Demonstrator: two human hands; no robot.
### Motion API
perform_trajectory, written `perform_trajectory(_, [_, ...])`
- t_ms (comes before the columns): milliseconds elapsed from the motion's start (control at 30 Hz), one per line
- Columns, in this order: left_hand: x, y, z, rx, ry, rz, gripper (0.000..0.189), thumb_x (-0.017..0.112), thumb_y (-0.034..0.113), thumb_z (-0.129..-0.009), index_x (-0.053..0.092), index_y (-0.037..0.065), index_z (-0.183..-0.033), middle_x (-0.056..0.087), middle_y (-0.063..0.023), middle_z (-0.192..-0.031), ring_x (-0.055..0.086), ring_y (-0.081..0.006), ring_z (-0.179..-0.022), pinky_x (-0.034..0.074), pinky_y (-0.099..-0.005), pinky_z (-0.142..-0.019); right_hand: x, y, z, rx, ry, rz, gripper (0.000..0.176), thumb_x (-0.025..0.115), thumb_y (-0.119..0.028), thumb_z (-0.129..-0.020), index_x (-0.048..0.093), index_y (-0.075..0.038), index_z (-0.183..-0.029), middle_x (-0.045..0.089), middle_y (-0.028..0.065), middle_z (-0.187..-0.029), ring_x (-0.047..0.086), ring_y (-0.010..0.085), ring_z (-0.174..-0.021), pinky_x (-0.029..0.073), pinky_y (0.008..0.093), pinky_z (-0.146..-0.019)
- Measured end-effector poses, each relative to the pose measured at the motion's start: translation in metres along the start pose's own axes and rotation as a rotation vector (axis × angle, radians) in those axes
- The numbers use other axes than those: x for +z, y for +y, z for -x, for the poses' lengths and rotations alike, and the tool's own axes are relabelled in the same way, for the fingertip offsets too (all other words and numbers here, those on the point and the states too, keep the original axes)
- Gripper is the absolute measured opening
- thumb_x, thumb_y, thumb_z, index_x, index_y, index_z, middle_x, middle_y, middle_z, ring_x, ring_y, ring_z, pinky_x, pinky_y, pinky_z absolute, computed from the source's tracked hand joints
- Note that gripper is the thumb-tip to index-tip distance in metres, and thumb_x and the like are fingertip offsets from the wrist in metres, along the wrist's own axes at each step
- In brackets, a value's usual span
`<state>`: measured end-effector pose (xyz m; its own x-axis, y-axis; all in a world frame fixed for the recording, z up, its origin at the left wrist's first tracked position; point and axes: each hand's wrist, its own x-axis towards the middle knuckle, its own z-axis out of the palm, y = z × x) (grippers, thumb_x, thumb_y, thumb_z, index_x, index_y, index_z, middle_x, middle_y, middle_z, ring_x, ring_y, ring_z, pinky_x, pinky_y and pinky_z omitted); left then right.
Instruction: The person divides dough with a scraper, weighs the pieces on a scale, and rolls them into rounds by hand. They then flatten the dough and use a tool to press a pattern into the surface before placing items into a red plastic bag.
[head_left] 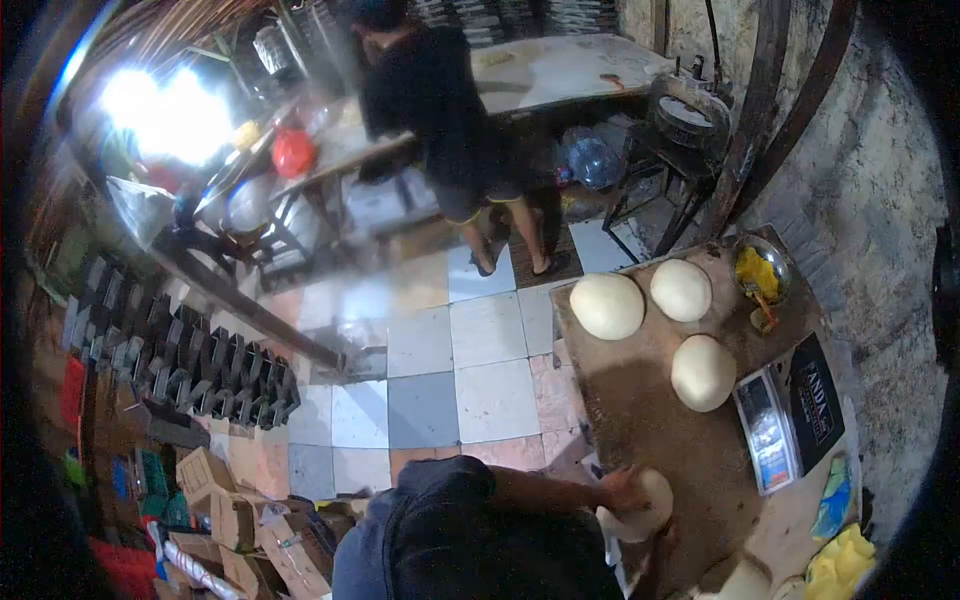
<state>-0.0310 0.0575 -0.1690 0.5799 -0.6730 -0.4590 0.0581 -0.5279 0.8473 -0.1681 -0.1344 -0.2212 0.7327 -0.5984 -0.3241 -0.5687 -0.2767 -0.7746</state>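
A pale ball of dough sits near the close edge of the brown work table. My left hand lies over its top and near side, fingers curved round it. Against the lower side of the same ball is my right hand, dark and partly hidden, its fingers cupped at the dough. Farther up the table rest three smooth round dough balls, one at the far left corner, one beside it, one closer. More dough shows at the bottom edge.
A metal bowl with yellow contents and a brush-like tool stands at the table's far corner. A black-and-white package and a yellow bag lie along the wall side. Another person stands at a long table. Stacked metal pans and cardboard boxes are left.
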Motion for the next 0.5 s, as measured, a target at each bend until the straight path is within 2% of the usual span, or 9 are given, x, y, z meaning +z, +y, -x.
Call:
perform_trajectory(33, [0.005, 0.011, 0.006, 0.029, 0.051, -0.063, 0.100, 0.064, 0.065, -0.068, 0.024, 0.007, -0.139, 0.040, -0.0217, -0.134, 0.043, -0.0386, -0.121, 0.035, -0.0439, -0.102, 0.005, 0.009, 0.009, 0.011, -0.012, -0.037, 0.045, 0.043, -0.039, -0.094, 0.056, 0.002, -0.107, 0.058, 0.0168, -0.100, 0.054, 0.0280, -0.092, 0.042, 0.0393, -0.083])
perform_trajectory(67, [-0.006, 0.049, 0.016, -0.068, 0.009, -0.025, 0.092, 0.071, 0.056, -0.068, 0.033, 0.008, -0.136, 0.047, -0.0183, -0.129, 0.046, -0.0330, -0.119, 0.038, -0.0426, -0.100, 0.008, 0.014, 0.015, 0.022, -0.013, -0.074, 0.045, 0.044, -0.040, -0.093, 0.056, 0.001, -0.108, 0.058, 0.0167, -0.100, 0.054, 0.0280, -0.092, 0.042, 0.0395, -0.083])
perform_trajectory(100, [0.000, 0.049, 0.002, -0.082, 0.009, -0.034, 0.092, 0.071, 0.056, -0.068, 0.033, 0.008, -0.136, 0.047, -0.0183, -0.129, 0.046, -0.0330, -0.119, 0.038, -0.0426, -0.100, 0.009, 0.019, 0.022, 0.033, -0.011, -0.117, 0.045, 0.044, -0.040, -0.093, 0.055, 0.001, -0.108, 0.058, 0.0166, -0.101, 0.054, 0.0280, -0.092, 0.042, 0.0398, -0.083])
perform_trajectory(167, [0.015, 0.045, -0.034, -0.025, -0.102, 0.400, 0.083, 0.077, 0.045, -0.066, 0.041, 0.008, -0.131, 0.053, -0.0152, -0.123, 0.050, -0.0271, -0.115, 0.041, -0.0398, -0.097, 0.007, 0.025, 0.020, 0.041, 0.012, -0.182, 0.045, 0.045, -0.040, -0.093, 0.055, 0.001, -0.109, 0.058, 0.0164, -0.102, 0.054, 0.0281, -0.093, 0.042, 0.0404, -0.084])
perform_trajectory(200, [-0.006, 0.085, -0.027, -0.125, -0.185, 0.497, 0.077, 0.081, 0.036, -0.065, 0.046, 0.008, -0.127, 0.056, -0.0123, -0.119, 0.053, -0.0232, -0.109, 0.042, -0.0383, -0.095, 0.006, 0.027, 0.018, 0.043, 0.020, -0.218, 0.045, 0.045, -0.040, -0.093, 0.055, 0.001, -0.110, 0.057, 0.0163, -0.102, 0.054, 0.0281, -0.093, 0.042, 0.0406, -0.084])
perform_trajectory(233, [-0.005, 0.089, -0.040, -0.141, -0.177, 0.492, 0.077, 0.081, 0.036, -0.065, 0.046, 0.008, -0.127, 0.056, -0.0123, -0.119, 0.053, -0.0232, -0.109, 0.042, -0.0383, -0.095, 0.004, 0.026, 0.009, 0.038, 0.030, -0.254, 0.046, 0.045, -0.040, -0.093, 0.054, 0.001, -0.110, 0.057, 0.0162, -0.102, 0.054, 0.0282, -0.094, 0.042, 0.0409, -0.084])
perform_trajectory(300, [0.007, 0.092, -0.062, 0.255, -0.033, 0.383, 0.082, 0.082, 0.039, -0.062, 0.045, 0.008, -0.128, 0.056, -0.0120, -0.119, 0.055, -0.0238, -0.106, 0.044, -0.0392, -0.093, -0.002, 0.025, -0.010, 0.031, 0.037, -0.325, 0.046, 0.046, -0.041, -0.092, 0.054, 0.000, -0.112, 0.057, 0.0160, -0.103, 0.054, 0.0283, -0.094, 0.042, 0.0415, -0.085])
perform_trajectory(433, [0.025, 0.096, -0.049, 0.253, 0.144, 0.394, 0.087, 0.081, 0.047, -0.059, 0.045, 0.008, -0.127, 0.056, -0.0128, -0.119, 0.056, -0.0277, -0.106, 0.044, -0.0418, -0.093, -0.014, 0.022, -0.046, 0.038, 0.049, -0.466, 0.047, 0.047, -0.041, -0.092, 0.052, 0.000, -0.114, 0.056, 0.0157, -0.105, 0.054, 0.0284, -0.096, 0.042, 0.0426, -0.086])
perform_trajectory(500, [0.028, 0.078, -0.043, 0.127, 0.284, -0.016, 0.091, 0.078, 0.055, -0.058, 0.044, 0.008, -0.129, 0.053, -0.0151, -0.122, 0.054, -0.0325, -0.110, 0.044, -0.0446, -0.094, -0.021, 0.024, -0.059, 0.039, 0.057, -0.537, 0.048, 0.047, -0.042, -0.091, 0.052, -0.001, -0.115, 0.056, 0.0155, -0.106, 0.053, 0.0285, -0.096, 0.042, 0.0431, -0.086])
